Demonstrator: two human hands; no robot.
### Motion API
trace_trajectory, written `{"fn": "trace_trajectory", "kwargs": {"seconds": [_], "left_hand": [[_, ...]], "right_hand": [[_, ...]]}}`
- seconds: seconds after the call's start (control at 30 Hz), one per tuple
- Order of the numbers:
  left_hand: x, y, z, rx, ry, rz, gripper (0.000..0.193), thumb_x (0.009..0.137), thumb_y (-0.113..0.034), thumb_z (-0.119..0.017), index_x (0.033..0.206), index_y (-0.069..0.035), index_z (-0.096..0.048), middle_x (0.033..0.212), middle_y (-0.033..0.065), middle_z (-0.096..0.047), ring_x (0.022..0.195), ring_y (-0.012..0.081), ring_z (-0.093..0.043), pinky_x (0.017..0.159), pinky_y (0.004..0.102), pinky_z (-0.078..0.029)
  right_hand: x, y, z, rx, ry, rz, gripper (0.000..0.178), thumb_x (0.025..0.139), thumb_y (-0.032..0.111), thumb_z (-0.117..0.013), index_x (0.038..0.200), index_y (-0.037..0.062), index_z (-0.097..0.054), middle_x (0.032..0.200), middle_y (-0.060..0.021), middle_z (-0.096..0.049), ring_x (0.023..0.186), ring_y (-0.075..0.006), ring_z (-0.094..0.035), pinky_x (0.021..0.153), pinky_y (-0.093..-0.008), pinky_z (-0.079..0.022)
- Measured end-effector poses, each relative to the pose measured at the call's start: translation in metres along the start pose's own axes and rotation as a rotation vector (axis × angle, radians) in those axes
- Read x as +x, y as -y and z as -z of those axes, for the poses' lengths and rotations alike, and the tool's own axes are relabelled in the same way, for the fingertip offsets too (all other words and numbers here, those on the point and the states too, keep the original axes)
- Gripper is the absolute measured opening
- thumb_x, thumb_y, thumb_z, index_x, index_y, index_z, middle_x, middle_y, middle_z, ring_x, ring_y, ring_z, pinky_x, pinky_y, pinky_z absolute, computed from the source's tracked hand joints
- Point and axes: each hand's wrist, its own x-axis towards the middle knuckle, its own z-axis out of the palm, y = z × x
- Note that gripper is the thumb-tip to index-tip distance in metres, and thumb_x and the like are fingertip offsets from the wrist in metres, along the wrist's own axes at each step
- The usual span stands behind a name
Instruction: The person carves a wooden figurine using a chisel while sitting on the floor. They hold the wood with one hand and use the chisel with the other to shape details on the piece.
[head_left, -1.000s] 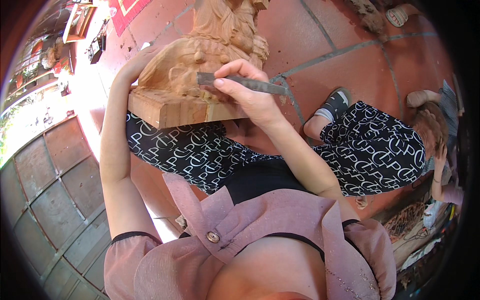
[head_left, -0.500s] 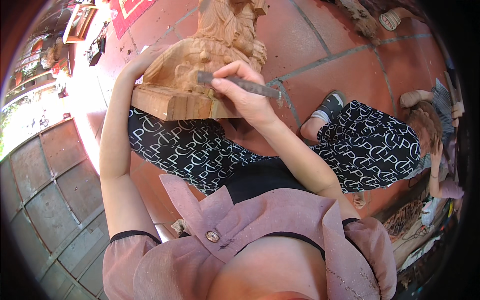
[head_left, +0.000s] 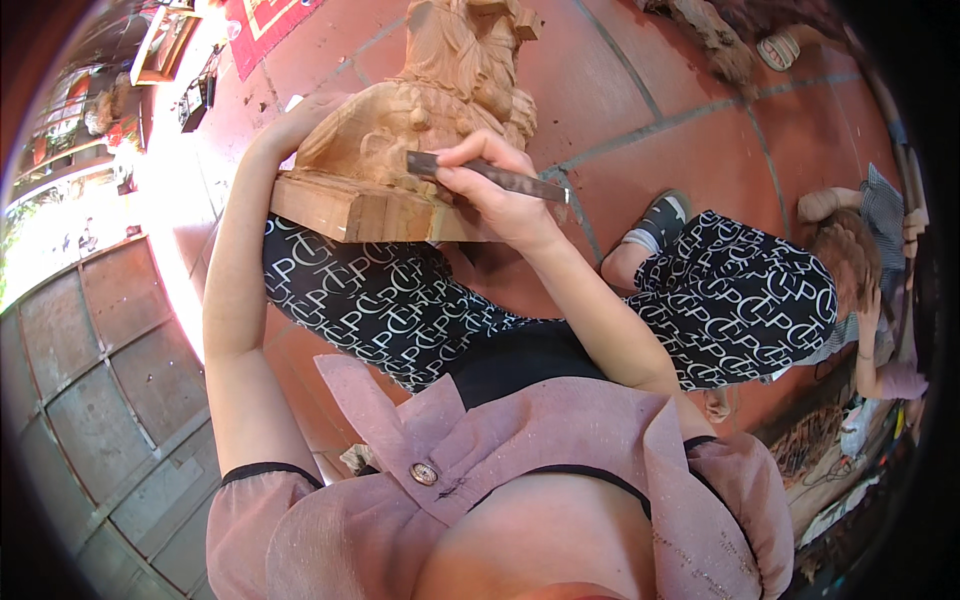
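Note:
A pale brown wood carving [head_left: 395,125] of a robed figure on a thick block base [head_left: 340,212] rests at my left thigh, its top cut off by the upper edge. My left hand [head_left: 305,118] wraps round the carving's left side, with most of its fingers hidden behind the wood. Between thumb and fingers, my right hand [head_left: 500,195] pinches a slim, dark, flat bar-shaped tool [head_left: 520,183]. The tool's left end is over the carved surface just above the base, and its other end points right. Whether its tip touches the wood cannot be made out.
Red floor tiles [head_left: 700,150] lie around me. Beyond the carving are a red mat [head_left: 268,30] and a wooden frame [head_left: 165,45]. A rough piece of wood [head_left: 722,45] lies far right. Other people's arms [head_left: 870,320] and a sandalled foot [head_left: 778,50] show at the right.
The tool and my right hand have shifted slightly right and down over the carving. My left hand keeps its place on the wood. The whole view has moved a little.

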Motion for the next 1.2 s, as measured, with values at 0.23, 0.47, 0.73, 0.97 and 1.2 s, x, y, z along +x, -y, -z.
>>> {"fn": "trace_trajectory", "kwargs": {"seconds": [0.23,0.47,0.73,0.97,1.2], "left_hand": [[0.001,0.008,0.001,0.033,-0.018,-0.041,0.036,0.092,-0.028,-0.045,0.117,-0.005,-0.058,0.114,0.0065,-0.06,0.102,0.0138,-0.054,0.089,0.0268,-0.041],[0.0,0.005,0.003,0.034,-0.007,-0.021,0.037,0.092,-0.028,-0.044,0.117,-0.004,-0.057,0.113,0.0063,-0.061,0.101,0.0139,-0.054,0.089,0.0267,-0.041],[-0.005,-0.009,0.002,0.067,-0.005,-0.008,0.037,0.093,-0.028,-0.044,0.117,-0.003,-0.057,0.113,0.0069,-0.06,0.102,0.0149,-0.054,0.089,0.027,-0.041],[-0.004,-0.002,0.002,0.016,-0.003,-0.013,0.037,0.093,-0.029,-0.044,0.115,-0.003,-0.058,0.114,0.0069,-0.06,0.103,0.0147,-0.054,0.089,0.0269,-0.041],[0.0,0.008,0.004,0.051,-0.023,-0.063,0.037,0.093,-0.03,-0.044,0.114,-0.004,-0.059,0.113,0.007,-0.061,0.102,0.0149,-0.054,0.089,0.0268,-0.041]], "right_hand": [[0.004,0.01,-0.003,0.147,0.032,-0.101,0.007,0.082,0.002,-0.06,0.088,0.0021,-0.057,0.082,-0.0044,-0.06,0.069,-0.0081,-0.055,0.062,-0.0227,-0.046],[0.004,0.008,0.017,0.095,0.078,-0.157,0.007,0.081,0.005,-0.062,0.085,0.003,-0.057,0.068,-0.0003,-0.056,0.056,-0.005,-0.05,0.048,-0.0202,-0.038],[0.008,0.005,0.005,-0.001,0.063,-0.069,0.006,0.081,0.004,-0.061,0.085,0.0026,-0.057,0.071,-0.0005,-0.058,0.06,-0.0043,-0.051,0.051,-0.0191,-0.039],[0.002,0.018,-0.002,-0.125,0.031,-0.049,0.005,0.081,0.003,-0.061,0.085,0.0025,-0.057,0.072,-0.0016,-0.059,0.06,-0.005,-0.052,0.05,-0.0196,-0.04],[0.006,0.023,0.0,-0.009,0.043,-0.067,0.006,0.081,0.003,-0.06,0.086,0.0026,-0.057,0.073,-0.003,-0.06,0.058,-0.0052,-0.052,0.049,-0.0193,-0.04]]}}
